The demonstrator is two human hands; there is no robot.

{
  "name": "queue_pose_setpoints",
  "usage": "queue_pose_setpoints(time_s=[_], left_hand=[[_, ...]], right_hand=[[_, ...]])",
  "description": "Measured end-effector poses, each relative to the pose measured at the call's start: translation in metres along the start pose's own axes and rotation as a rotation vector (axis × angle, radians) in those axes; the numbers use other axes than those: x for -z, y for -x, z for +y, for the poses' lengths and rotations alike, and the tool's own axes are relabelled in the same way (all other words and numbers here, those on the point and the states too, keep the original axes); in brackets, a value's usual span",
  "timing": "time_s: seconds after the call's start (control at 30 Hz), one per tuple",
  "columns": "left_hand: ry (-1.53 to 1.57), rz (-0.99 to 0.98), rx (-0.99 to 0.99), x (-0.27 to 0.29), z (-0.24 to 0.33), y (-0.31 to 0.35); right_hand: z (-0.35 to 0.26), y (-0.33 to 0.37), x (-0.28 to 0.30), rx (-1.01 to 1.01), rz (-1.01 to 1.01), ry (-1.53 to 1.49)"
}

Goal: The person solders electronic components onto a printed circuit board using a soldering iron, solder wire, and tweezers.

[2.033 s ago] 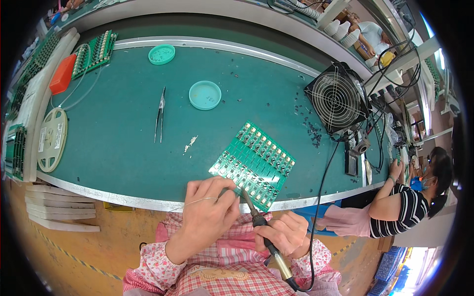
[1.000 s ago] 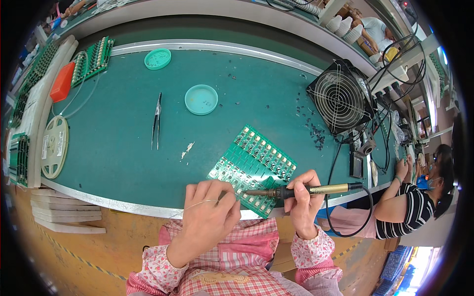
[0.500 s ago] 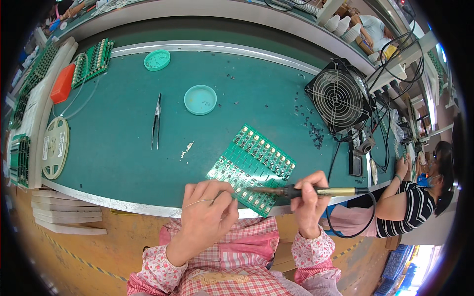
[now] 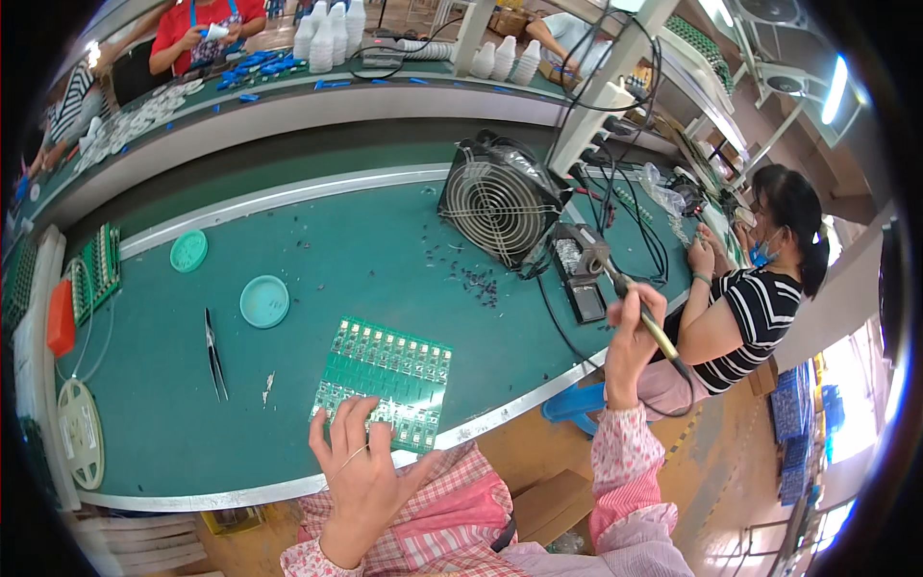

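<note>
The left hand (image 4: 363, 486) lies at the near edge of the surface (image 4: 370, 264), its grip open: fingers spread, their tips on the lower left part of a green circuit board (image 4: 394, 358), thumb stretched out toward the board's near edge. A thin bright strand (image 4: 353, 457) crosses the fingers. The board lies flat close to the middle of the surface's near edge, with rows of small pale components along it.

The right hand (image 4: 630, 338) is raised near the right end of the surface, its grip closed around a soldering iron (image 4: 660, 337) with a gold-coloured section. The iron's front end points at the metal holder of a soldering stand (image 4: 584, 296); whether the tip sits inside is unclear.

Beyond the board, toward the far edge, stands a black fan (image 4: 500, 207) with a wire guard, dark bits (image 4: 478, 286) scattered before it. Left of the board are small white pieces (image 4: 268, 387), tweezers (image 4: 213, 356) and a round turquoise dish (image 4: 263, 301). A pale reel (image 4: 80, 433) lies by the near left corner.
</note>
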State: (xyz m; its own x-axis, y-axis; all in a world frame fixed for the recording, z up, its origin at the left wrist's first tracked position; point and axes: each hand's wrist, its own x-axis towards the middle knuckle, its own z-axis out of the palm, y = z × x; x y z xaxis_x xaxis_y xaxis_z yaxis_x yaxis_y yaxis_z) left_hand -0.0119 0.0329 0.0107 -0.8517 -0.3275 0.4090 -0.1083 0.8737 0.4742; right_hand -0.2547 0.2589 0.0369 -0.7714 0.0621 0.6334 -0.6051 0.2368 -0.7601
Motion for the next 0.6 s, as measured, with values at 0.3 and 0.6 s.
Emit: queue_pose_setpoints(time_s=[0.3,0.6], left_hand=[[-0.087,-0.079,0.012,0.023,-0.023,-0.003],[0.099,-0.050,-0.225,0.019,-0.004,0.031]], right_hand=[[0.003,0.010,-0.010,0.097,-0.154,0.428],[-0.078,0.111,-0.046,0.510,-0.856,0.098]])
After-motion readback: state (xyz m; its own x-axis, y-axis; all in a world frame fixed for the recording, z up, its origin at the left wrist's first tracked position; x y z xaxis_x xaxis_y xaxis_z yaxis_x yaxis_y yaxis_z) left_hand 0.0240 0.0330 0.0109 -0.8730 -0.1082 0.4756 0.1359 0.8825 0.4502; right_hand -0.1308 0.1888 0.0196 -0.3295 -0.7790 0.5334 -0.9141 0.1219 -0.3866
